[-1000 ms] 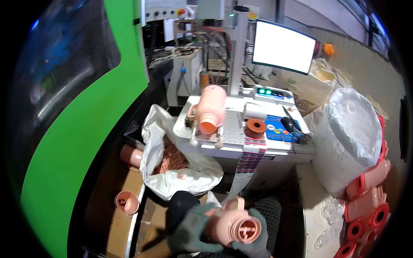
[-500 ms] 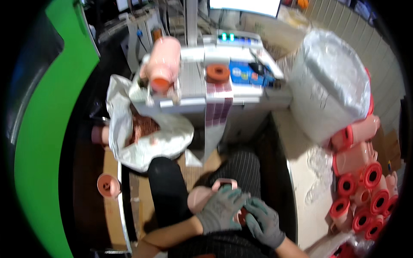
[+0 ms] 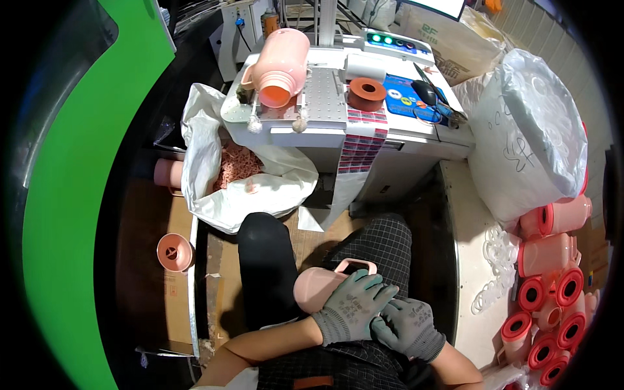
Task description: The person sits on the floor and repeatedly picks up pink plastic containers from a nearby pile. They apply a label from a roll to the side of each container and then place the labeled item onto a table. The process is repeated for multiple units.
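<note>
Since a second ago the pink jug [image 3: 320, 286] has come down from in front of the chest to the lap, and both gloved hands have drawn in low with it; the view has tipped further downward, so the table [image 3: 325, 130] now sits high at twelve o'clock. The jug lies on its side across the checked trousers, at about six o'clock in the view, its handle loop uppermost; the left hand [image 3: 351, 305] is laid over its body, fingers curled around it in a grasping grip; the right hand [image 3: 408, 325] sits just beside at four o'clock of the jug, touching the left hand, its fingers bent — whether its grip closes on the jug I cannot tell, since the left hand covers the contact. On the table a second pink jug [image 3: 281, 58] lies with its orange mouth toward the person; an orange lid [image 3: 367, 91] stands at three o'clock of it. A white sack [image 3: 214, 175] of pinkish scraps hangs open at eleven o'clock of the lap; a pink funnel-like cap [image 3: 174, 251] lies on the floor at nine o'clock; a large clear bag [image 3: 533, 143] bulges at two o'clock — below it, stacked pink jugs with red lids [image 3: 552, 286].
</note>
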{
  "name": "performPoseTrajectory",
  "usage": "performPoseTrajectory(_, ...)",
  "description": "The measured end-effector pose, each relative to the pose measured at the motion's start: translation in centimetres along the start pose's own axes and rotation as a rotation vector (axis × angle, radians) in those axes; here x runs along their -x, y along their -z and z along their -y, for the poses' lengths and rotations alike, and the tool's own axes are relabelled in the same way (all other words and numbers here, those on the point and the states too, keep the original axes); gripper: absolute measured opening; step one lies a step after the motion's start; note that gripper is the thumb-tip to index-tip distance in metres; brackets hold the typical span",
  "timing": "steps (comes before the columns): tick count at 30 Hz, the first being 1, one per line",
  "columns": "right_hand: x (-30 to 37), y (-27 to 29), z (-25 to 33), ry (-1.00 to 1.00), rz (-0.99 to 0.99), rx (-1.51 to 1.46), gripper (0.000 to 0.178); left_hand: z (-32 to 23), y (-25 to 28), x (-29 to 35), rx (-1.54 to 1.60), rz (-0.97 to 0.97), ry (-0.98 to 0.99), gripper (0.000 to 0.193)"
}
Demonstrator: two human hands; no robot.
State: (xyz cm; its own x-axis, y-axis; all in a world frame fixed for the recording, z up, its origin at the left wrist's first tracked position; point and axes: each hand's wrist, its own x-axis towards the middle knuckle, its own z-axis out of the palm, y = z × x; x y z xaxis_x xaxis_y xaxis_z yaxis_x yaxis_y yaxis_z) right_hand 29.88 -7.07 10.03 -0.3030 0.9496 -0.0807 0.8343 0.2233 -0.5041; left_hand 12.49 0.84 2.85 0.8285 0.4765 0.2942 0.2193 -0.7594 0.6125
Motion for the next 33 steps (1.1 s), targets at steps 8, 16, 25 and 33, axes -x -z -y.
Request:
performPoseTrajectory(8,-0.1,-2.7,0.3,-0.058,-0.159,0.021,0.021,0.5,-0.1,0.1,-0.013,-0.002,0.011,0.074)
performPoseTrajectory(16,-1.1,-7.3,0.3,-0.055,-0.721,-0.354,0.033,2.4,1.3,1.4,0.198,-0.073,0.014,0.069)
performPoseTrajectory(25,-1.8,-2.2,-2.0,-0.186,-1.134,-0.211,0.028,3.4,5.8,4.1,0.218,-0.188,0.069,0.074)
performPoseTrajectory(33,-24.6,-1.6,2.7,0.427,-0.826,-0.314,0.067,0.4,3.7,4.6,0.689,-0.089,0.450,0.067)
